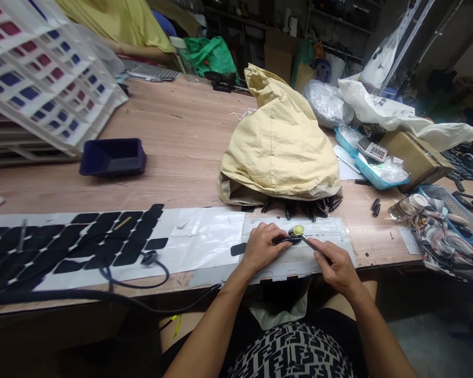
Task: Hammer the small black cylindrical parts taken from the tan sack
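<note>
My left hand [265,242] rests at the near edge of the table, its fingers closed on a slim black piece [290,240] that points right. Across from it, my right hand [336,266] grips a slender dark-handled tool [314,247], tip toward the black piece. Just above the two tips is a small round yellow-green thing [298,230] with a silvery side; I cannot tell whether it belongs to the tool. A pale worn board [335,239] lies under both hands. Several black pieces [313,210] stick out from beneath a large yellow cloth sack [279,152].
Flat black rounded pieces [102,231] cover a white sheet [205,236] at left, with a black cable [134,303] across it. A dark blue tray [113,165] and white crate [51,79] stand beyond. Baskets, a jar [405,208] and cloth [443,244] are right. A person [130,26] sits opposite.
</note>
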A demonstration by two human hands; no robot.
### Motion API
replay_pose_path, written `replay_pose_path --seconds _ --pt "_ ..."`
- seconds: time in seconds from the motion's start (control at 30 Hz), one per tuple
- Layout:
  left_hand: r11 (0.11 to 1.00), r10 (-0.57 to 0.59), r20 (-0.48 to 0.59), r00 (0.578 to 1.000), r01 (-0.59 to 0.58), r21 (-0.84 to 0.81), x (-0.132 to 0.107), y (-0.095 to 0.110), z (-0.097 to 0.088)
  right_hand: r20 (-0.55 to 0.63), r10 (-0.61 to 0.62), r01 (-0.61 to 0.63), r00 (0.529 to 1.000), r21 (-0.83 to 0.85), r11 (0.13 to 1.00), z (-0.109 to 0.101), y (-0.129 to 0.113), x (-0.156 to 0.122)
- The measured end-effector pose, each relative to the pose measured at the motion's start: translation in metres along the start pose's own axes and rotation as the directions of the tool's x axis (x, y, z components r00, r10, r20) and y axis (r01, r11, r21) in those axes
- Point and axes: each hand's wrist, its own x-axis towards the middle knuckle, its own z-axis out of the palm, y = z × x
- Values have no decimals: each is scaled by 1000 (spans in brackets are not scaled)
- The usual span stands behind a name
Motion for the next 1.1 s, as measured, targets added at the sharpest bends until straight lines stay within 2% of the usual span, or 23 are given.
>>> replay_pose_path --seconds 0.17,0.23,0.43,0.67,0.8,0.87,0.9,0.97,1.03,1.1 --pt "1000 -12 13 1000 12 -7 0 3 -2 103 -35 57 994 -214 975 1 0 0" --pt "1000 -16 15 1000 16 -8 0 3 -2 115 -38 66 993 -248 966 1 1 -1" --pt "1000 -5 20 1000 5 -13 0 2 -3 10 -20 21 1000 -109 994 -5 3 -2" --pt "1000 -7 34 999 7 10 0 4 -3 68 25 -15 997 -143 990 -10 7 -5" --pt "1000 -12 44 999 10 26 -1 4 -3 -38 100 -98 994 62 993 -10 17 -2" --pt "999 -8 46 999 6 31 -1 4 -3 -60 239 -217 969 247 944 -9 25 1" --pt "999 -5 45 999 3 34 -1 3 -2 -39 328 -294 944 354 888 -7 29 3" --pt "999 1 38 999 -2 42 0 3 -2 52 480 -427 875 550 718 -6 38 8" --pt "999 6 28 1000 -8 50 1 3 -2 103 552 -467 827 673 574 -7 46 12" --pt "998 19 24 1000 -20 53 0 5 -3 106 579 -454 808 740 497 -9 51 15"
